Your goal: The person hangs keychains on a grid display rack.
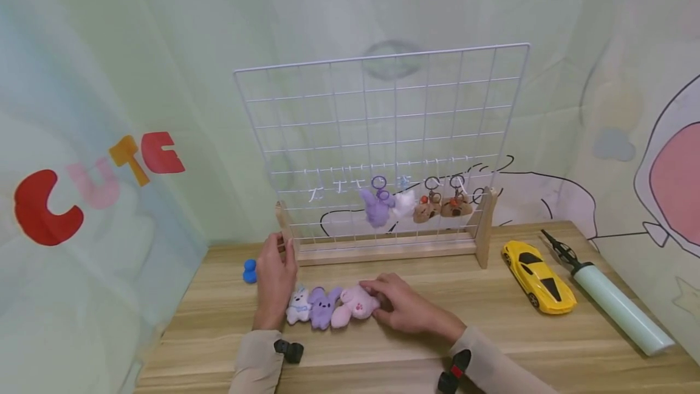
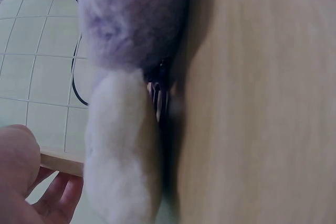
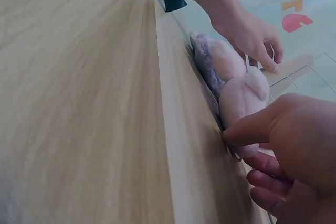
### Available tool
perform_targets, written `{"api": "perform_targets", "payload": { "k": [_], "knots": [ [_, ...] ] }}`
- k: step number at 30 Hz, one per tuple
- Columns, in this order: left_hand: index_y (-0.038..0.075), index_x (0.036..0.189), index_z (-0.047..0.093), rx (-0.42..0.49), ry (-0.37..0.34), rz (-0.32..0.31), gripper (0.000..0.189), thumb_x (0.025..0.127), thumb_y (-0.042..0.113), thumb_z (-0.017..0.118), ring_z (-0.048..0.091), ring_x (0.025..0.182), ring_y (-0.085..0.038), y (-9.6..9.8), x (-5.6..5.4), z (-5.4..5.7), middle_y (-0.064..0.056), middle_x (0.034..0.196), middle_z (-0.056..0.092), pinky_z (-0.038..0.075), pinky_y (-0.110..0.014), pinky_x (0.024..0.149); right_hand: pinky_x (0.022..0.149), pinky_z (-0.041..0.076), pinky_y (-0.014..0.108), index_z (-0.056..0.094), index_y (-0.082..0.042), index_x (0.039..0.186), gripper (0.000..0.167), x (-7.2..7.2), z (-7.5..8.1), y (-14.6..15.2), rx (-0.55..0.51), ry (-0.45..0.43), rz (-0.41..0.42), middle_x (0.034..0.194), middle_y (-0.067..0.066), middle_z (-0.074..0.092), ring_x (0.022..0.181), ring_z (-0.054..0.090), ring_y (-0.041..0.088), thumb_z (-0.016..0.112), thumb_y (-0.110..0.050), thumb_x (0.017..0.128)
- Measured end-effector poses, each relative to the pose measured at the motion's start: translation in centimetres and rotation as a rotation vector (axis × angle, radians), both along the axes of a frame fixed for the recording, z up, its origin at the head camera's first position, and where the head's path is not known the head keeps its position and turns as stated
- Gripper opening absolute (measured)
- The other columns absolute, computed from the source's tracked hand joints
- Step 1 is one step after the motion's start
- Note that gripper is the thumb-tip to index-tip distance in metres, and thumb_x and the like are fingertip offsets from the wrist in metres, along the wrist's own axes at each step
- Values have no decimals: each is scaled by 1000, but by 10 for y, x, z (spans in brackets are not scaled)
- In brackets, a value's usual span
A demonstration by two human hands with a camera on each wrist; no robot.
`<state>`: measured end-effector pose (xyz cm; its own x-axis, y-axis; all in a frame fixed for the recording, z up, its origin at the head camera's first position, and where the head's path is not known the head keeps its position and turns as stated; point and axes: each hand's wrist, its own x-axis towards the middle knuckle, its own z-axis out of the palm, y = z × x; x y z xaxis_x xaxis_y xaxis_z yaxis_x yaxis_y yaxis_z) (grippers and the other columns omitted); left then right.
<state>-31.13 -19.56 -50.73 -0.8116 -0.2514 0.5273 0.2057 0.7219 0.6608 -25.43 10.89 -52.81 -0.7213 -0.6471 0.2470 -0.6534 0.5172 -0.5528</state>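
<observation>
A row of three small plush keychains lies on the table: a white one (image 1: 298, 307), a purple one (image 1: 322, 307) and a pink one (image 1: 355, 305). My right hand (image 1: 404, 306) pinches the pink plush at its right end; in the right wrist view my thumb (image 3: 257, 127) presses its side. Behind the row stands a white wire grid rack (image 1: 383, 119) on a wooden stand (image 1: 383, 253). My left hand (image 1: 275, 275) grips the stand's left end, its thumb and fingers on either side of the wood in the left wrist view.
Several plush keychains hang from the grid's hooks, among them a purple one (image 1: 377, 207) and a brown one (image 1: 456, 206). White hooks (image 1: 339, 186) hang left of them. A blue object (image 1: 250, 271) sits at left; a yellow toy car (image 1: 538, 276) and a hand pump (image 1: 618, 303) lie at right.
</observation>
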Motion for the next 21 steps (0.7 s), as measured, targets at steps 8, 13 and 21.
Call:
{"api": "perform_targets", "payload": {
  "k": [8, 13, 21],
  "knots": [
    [-3, 128, 63, 2, -4, -7, 28, 112, 20, 61, 77, 111, -41, -1, 0, 0, -23, 122, 73, 68, -53, 90, 94, 50, 29, 76, -12, 126, 32, -5, -4, 2, -1, -8, -60, 114, -1, 68, 110, 55, 15, 82, -16, 95],
    [-3, 128, 63, 0, -4, -3, 28, 111, 19, 62, 77, 111, -41, 0, 0, 0, -24, 122, 73, 68, -54, 90, 96, 51, 31, 78, -15, 119, 23, -4, -6, 2, -6, -1, -69, 114, -1, 68, 111, 56, 16, 82, -19, 96],
    [-3, 128, 63, 9, -16, -2, 28, 111, 19, 63, 77, 110, -41, 1, 1, 3, -24, 122, 73, 68, -54, 89, 95, 57, 30, 74, -17, 106, 9, -12, -8, 7, -135, -85, -59, 106, -4, 73, 103, 64, 12, 77, -14, 99]
  ]
}}
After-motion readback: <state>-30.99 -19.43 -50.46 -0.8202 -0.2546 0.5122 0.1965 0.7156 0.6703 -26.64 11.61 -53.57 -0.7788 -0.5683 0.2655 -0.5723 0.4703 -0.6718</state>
